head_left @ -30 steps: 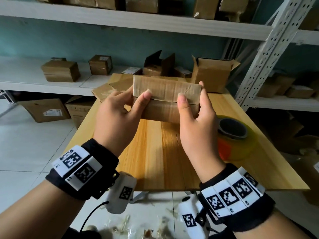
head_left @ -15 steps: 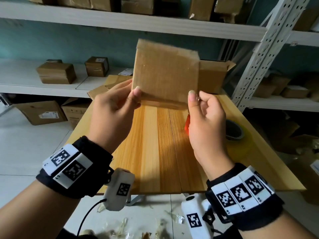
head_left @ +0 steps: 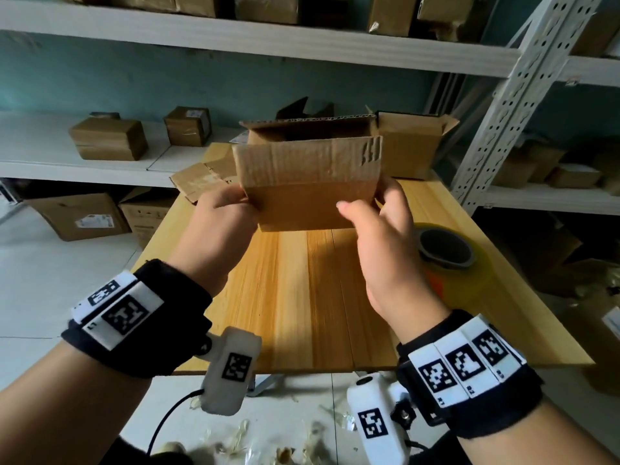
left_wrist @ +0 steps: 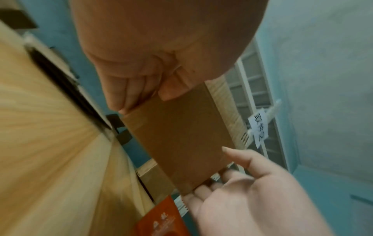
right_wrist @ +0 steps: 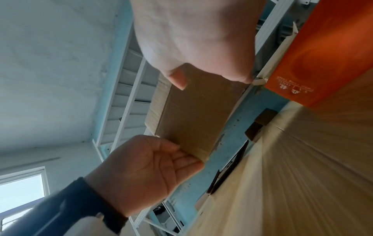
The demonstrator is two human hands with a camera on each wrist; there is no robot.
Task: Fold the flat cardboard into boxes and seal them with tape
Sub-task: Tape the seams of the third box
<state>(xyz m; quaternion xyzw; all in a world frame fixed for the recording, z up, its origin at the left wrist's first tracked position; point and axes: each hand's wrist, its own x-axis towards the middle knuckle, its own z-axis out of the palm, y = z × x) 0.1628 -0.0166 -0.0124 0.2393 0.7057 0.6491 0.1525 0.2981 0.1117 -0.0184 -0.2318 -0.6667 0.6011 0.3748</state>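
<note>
left hand point(head_left: 223, 216) grips box point(head_left: 308, 182) left edge | right hand point(head_left: 385, 236) grips right edge | above table point(head_left: 302, 297)

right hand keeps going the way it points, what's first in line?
The right hand already grips the cardboard box. Beyond that, probably the open carton at the table's far edge; depth unclear.
</note>
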